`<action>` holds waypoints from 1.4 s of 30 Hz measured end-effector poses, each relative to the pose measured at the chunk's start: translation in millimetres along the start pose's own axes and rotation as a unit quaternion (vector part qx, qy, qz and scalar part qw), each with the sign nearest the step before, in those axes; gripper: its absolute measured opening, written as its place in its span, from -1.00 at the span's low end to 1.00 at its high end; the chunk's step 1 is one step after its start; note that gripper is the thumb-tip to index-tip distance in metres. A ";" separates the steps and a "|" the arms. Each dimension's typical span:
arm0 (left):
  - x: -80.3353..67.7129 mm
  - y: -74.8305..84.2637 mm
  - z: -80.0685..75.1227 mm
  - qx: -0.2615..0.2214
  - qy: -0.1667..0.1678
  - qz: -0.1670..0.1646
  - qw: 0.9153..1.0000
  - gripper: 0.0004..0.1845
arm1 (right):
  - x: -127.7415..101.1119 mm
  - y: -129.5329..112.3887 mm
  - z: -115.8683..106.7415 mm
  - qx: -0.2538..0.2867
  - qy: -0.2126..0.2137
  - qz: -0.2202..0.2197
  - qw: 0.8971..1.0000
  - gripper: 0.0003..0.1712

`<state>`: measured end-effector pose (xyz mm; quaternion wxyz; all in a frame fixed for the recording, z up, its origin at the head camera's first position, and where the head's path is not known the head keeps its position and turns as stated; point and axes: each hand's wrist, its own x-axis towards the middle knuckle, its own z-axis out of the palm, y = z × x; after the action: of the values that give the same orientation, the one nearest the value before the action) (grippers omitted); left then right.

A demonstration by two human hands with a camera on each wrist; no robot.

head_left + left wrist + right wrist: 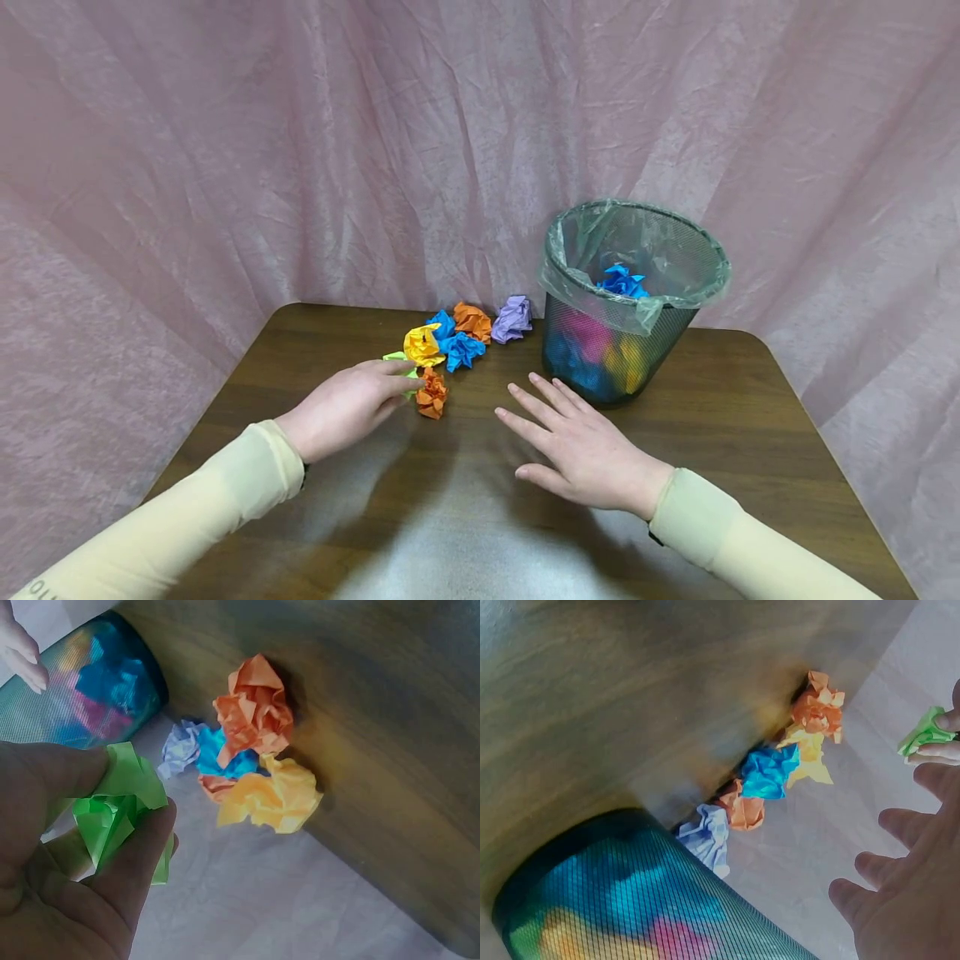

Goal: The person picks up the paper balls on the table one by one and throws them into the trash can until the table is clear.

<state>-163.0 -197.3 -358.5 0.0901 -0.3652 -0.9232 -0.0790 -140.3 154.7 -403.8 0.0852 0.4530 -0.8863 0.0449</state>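
Observation:
Between its thumb and fingers, my left hand (352, 406) pinches a light green crumpled paper ball (120, 802); in the head view the hand partly hides it. An orange crumpled paper ball (432, 394) lies on the table just beyond those fingertips. Behind it sit a yellow paper ball (423, 345), two blue ones (461, 351), another orange one (472, 322) and a purple one (513, 318). My right hand (573, 446) is spread palm down, fingers extended and holding nothing, in front of the mesh wastebasket (675, 333).
The wastebasket stands at the back right, lined with a clear plastic bag (570, 279). Blue, pink and yellow paper balls show inside. A pink curtain (375, 150) hangs behind the brown wooden table (735, 433).

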 end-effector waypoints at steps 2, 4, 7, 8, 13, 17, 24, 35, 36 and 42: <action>1.7 0.3 -3.7 -0.001 0.004 0.001 1.000 -0.60 | -1.1 1.3 -3.6 -0.002 0.006 -0.001 1.000 -0.19; 3.6 1.0 -7.3 -0.003 0.006 0.000 1.000 -0.59 | -2.5 2.6 -7.4 -0.003 0.012 -0.004 1.000 -0.20; 5.9 2.3 -12.0 -0.006 0.009 0.000 1.000 -0.58 | -4.8 4.5 -13.0 -0.005 0.016 -0.006 1.000 -0.20; 6.5 2.7 -13.3 -0.007 0.009 0.000 1.000 -0.58 | -5.7 5.1 -14.8 -0.006 0.017 -0.007 1.000 -0.20; 9.9 4.9 -18.6 -0.009 0.009 0.007 1.000 -0.58 | -10.0 7.9 -24.0 -0.006 0.030 -0.013 0.999 -0.19; 13.4 6.8 -23.1 -0.007 0.014 0.014 1.000 -0.58 | -14.1 9.1 -32.9 -0.006 0.033 -0.015 0.999 -0.18; 21.7 10.3 -29.5 -0.021 0.012 0.023 0.999 -0.58 | -24.6 10.9 -47.7 -0.006 0.027 -0.007 1.000 -0.17; 41.1 25.7 -31.0 -0.040 0.013 0.045 0.998 -0.61 | -46.4 16.3 -59.7 -0.009 0.011 0.033 0.999 -0.14; 42.5 26.8 -30.9 -0.038 0.010 0.044 0.998 -0.61 | -48.7 16.9 -60.5 -0.010 0.009 0.036 0.999 -0.15; 49.8 32.3 -30.1 -0.041 0.018 0.060 0.997 -0.61 | -62.8 21.4 -66.7 -0.007 0.010 0.050 0.999 -0.18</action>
<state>-173.2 -147.5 -315.6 0.0963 -0.4222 -0.8937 -0.1174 -114.2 227.7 -350.4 0.0949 0.4073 -0.9071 0.0474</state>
